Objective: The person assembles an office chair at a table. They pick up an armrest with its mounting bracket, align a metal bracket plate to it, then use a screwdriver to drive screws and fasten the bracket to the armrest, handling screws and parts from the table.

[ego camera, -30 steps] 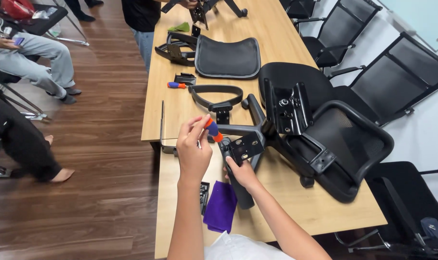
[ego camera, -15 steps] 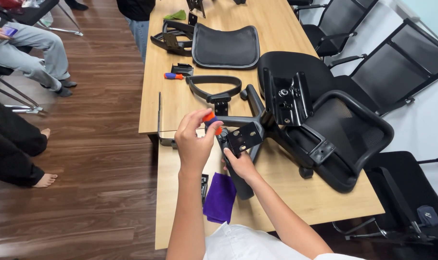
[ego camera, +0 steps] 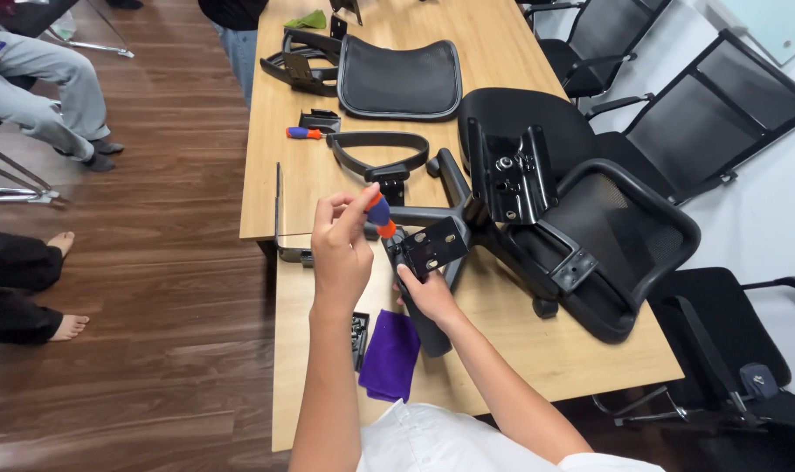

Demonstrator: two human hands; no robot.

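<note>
My left hand (ego camera: 341,249) is raised over the table, its fingers closed on a small screwdriver with a blue and orange handle (ego camera: 380,215). Its tip points down at a black metal bracket with several holes (ego camera: 434,246). My right hand (ego camera: 425,293) grips the black chair armrest (ego camera: 419,297) that carries this bracket, holding it just above the wooden table (ego camera: 537,350). An upturned black mesh office chair (ego camera: 581,236) lies to the right, touching the armrest part.
A purple cloth (ego camera: 389,354) and a small black parts box (ego camera: 360,336) lie near the front edge. Further back are a curved black armrest (ego camera: 376,153), a second screwdriver (ego camera: 303,133), a mesh backrest (ego camera: 399,79) and a green cloth (ego camera: 308,19). Seated people's legs (ego camera: 39,79) are at left; chairs (ego camera: 703,114) at right.
My left hand with the screwdriver has stayed over the bracket, turning slightly. My view has shifted a little; the right hand keeps its hold on the armrest.
</note>
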